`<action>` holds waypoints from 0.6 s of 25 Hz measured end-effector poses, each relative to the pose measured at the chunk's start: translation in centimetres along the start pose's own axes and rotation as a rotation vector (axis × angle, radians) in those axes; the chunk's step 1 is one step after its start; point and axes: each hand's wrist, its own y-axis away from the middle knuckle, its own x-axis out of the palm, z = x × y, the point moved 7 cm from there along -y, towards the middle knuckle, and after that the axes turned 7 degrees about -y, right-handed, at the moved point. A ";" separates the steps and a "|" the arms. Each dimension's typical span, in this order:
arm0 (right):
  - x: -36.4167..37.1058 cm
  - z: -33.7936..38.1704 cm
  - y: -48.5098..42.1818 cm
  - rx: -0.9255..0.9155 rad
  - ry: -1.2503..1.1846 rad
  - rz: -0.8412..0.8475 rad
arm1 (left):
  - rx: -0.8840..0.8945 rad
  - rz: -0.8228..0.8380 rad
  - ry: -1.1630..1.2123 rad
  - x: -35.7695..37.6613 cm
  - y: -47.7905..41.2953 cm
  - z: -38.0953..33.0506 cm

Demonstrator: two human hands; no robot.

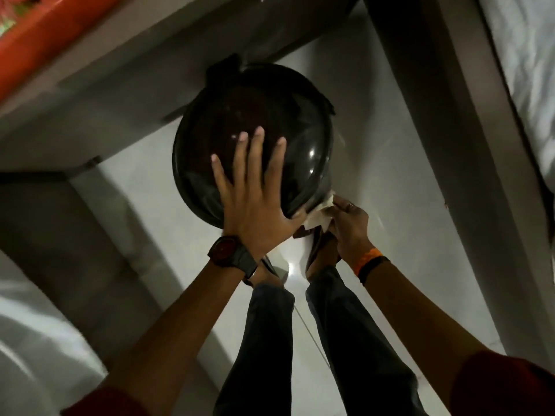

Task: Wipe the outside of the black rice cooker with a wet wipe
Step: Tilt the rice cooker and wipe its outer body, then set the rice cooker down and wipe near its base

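Observation:
The black rice cooker (270,115) stands on the pale floor, seen from straight above, its glossy round lid facing me. My left hand (255,202) lies flat on the lid with fingers spread, wearing a dark watch at the wrist. My right hand (350,226) is at the cooker's near right side, pinching a crumpled white wet wipe (319,213) against the lower edge of the body. Part of the wipe is hidden under the left thumb and the cooker's rim.
My legs in dark trousers (345,325) and feet stand just below the cooker. A grey ledge or wall (150,70) runs behind it, an orange object (45,34) at top left, a white mattress edge (525,70) at right, and pale tiled floor (375,130) around.

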 end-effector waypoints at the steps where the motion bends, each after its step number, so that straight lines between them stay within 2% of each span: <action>1: -0.1 0.2 0.3 -0.017 0.029 0.026 | 0.075 0.058 -0.012 0.7 0.5 -0.8; 3: -0.7 0.8 0.7 -0.062 0.125 0.069 | 0.193 0.114 -0.030 1.7 1.9 -2.7; 5: -1.4 1.3 0.8 -0.127 0.270 0.112 | 0.198 0.164 -0.055 2.4 3.8 -4.4; 9: -2.9 2.5 -0.1 -0.263 0.602 0.109 | 0.025 0.291 -0.133 3.7 6.1 -5.7; 12: -4.1 3.3 0.1 -0.372 0.659 0.052 | -0.127 0.341 -0.074 3.9 5.1 -5.9; 15: -5.4 3.2 1.6 -0.424 0.702 0.051 | -0.184 0.337 0.076 1.6 4.2 -4.8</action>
